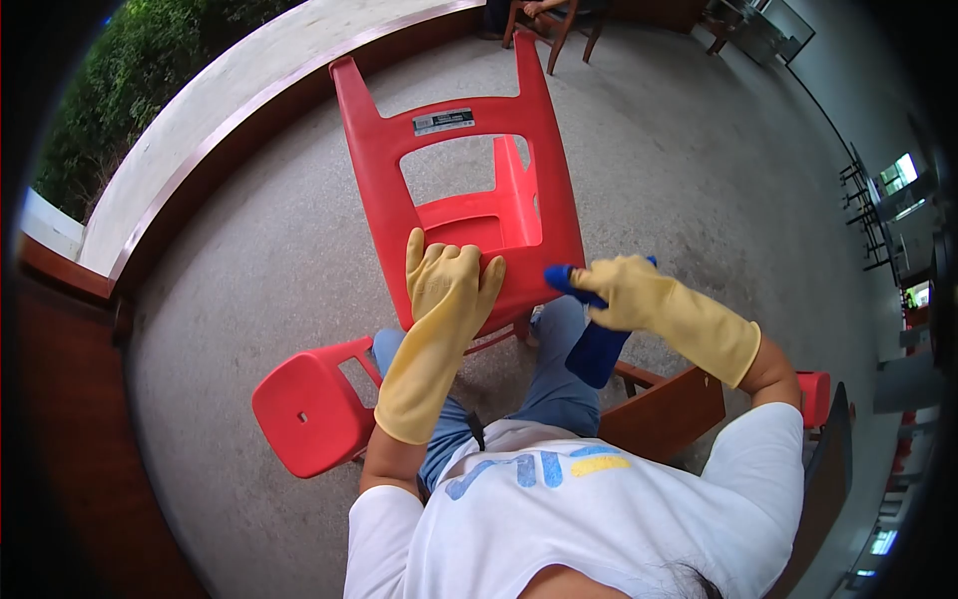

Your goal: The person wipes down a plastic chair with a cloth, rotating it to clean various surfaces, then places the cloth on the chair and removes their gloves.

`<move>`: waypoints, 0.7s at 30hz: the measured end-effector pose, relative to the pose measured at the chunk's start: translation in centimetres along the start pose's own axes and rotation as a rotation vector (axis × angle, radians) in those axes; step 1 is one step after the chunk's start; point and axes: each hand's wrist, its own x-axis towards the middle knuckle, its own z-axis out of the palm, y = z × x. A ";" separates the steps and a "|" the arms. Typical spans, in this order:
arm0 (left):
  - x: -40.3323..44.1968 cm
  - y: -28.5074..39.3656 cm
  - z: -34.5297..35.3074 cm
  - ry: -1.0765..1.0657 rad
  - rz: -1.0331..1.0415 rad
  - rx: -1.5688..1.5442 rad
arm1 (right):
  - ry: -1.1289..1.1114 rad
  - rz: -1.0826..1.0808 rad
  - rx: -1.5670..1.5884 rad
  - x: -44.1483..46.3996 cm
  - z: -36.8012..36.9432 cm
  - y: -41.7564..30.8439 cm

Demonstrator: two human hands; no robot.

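A red plastic stool [399, 190] is tipped over in front of my knees, its legs pointing away from me and a label on its side panel. My left hand [446, 285], in a yellow rubber glove, grips the near edge of the stool, fingers bent over it and thumb apart. To the right of the stool, my right hand [621, 292], in a matching glove, is closed around a dark blue cloth [599, 351]. Part of the cloth hangs below the hand and a bit sticks out toward the stool.
Another red stool [309, 411] stands at the left by my leg. A brown wooden piece of furniture [664, 417] and a red seat [814, 397] are on the right. At the top, a person's hand [539, 8] shows near a wooden chair [565, 28]. A low ledge [239, 125] curves along the upper left.
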 end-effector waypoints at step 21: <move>0.0 -0.6 -0.1 0.001 -0.002 -0.005 | 0.050 0.005 0.034 1.5 0.4 -1.0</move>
